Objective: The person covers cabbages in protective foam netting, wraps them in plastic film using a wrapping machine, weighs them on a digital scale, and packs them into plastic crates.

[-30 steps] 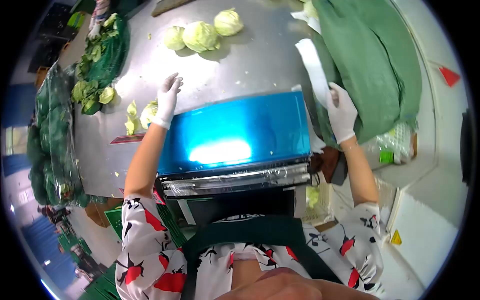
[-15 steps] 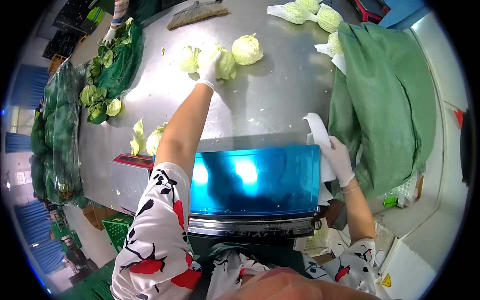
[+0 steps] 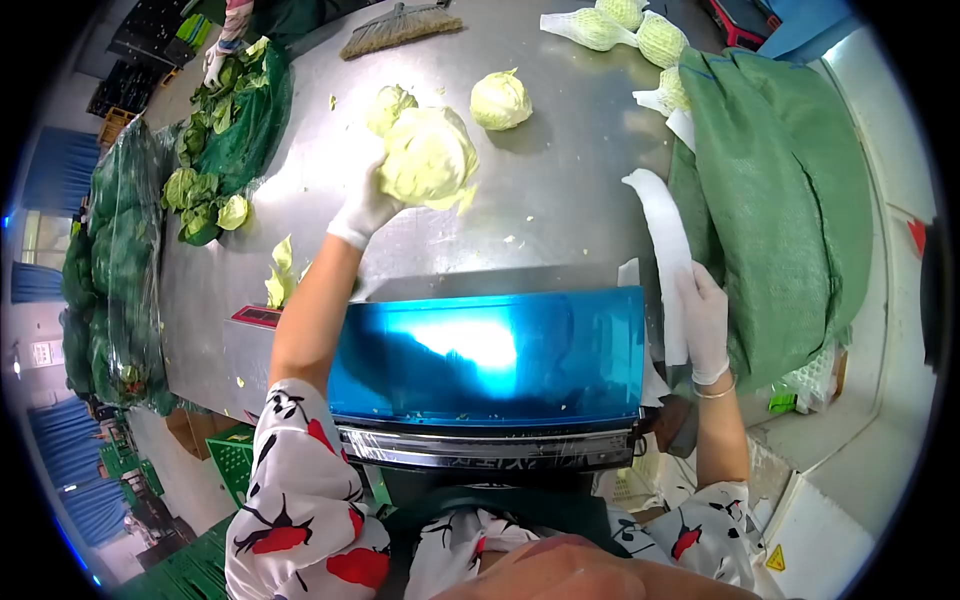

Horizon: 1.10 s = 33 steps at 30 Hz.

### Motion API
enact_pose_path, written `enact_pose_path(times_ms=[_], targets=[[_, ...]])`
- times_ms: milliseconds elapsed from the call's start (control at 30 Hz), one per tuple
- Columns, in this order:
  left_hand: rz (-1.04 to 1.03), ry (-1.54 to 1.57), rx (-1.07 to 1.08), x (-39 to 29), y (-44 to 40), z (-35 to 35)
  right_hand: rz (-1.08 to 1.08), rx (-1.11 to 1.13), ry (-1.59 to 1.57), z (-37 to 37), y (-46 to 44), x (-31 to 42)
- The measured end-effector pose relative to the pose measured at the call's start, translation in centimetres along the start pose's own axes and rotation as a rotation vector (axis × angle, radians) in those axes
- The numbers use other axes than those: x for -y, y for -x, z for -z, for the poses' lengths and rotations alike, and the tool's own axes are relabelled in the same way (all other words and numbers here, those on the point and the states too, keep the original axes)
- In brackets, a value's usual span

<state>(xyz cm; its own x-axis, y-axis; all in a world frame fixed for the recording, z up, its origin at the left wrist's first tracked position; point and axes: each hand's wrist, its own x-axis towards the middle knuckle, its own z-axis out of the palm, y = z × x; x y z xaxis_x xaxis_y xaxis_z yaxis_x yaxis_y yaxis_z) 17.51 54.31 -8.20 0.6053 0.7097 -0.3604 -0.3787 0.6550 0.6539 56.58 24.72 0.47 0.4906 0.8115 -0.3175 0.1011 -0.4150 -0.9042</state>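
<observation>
My left hand (image 3: 370, 195), in a white glove, grips a pale green cabbage (image 3: 430, 158) and holds it above the metal table (image 3: 560, 215). Behind it sit a smaller cabbage (image 3: 388, 108), partly covered, and a round cabbage (image 3: 500, 100). At the right, my gloved right hand (image 3: 708, 325) is closed around the lower part of a flat white foam net sleeve (image 3: 660, 225), which stands up beside the machine's blue cover (image 3: 490, 365). The fingertips are partly hidden behind the sleeve.
Netted cabbages (image 3: 660, 40) lie at the far right, beside a big green woven sack (image 3: 775, 210). A brush (image 3: 400, 28) rests at the back. Leafy cabbages in a green net bag (image 3: 235, 150) lie at left, near another person's gloved hand (image 3: 214, 66). Loose leaves (image 3: 280, 270) lie closer.
My left hand has lifted the middle cabbage and brought it nearer. My right hand has moved slightly right, and the foam sleeve now stands taller and straighter, away from the blue cover.
</observation>
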Motion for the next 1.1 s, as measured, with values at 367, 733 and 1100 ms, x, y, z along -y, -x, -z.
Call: enact_pose_path(times_ms=[367,733,1100], targets=[[-0.195,-0.779,-0.095,7.1,20.6,-11.2,0.073,-0.029,-0.222,2.4,4.2,2.0],[-0.282,-1.358,-0.095,10.4,26.1,-16.4,0.174,-0.208,0.026,0.8,14.4,3.3],[-0.273,-0.831,-0.191,12.9,35.4,-19.3,0.576,0.341,-0.204,-12.5,27.7,2.0]])
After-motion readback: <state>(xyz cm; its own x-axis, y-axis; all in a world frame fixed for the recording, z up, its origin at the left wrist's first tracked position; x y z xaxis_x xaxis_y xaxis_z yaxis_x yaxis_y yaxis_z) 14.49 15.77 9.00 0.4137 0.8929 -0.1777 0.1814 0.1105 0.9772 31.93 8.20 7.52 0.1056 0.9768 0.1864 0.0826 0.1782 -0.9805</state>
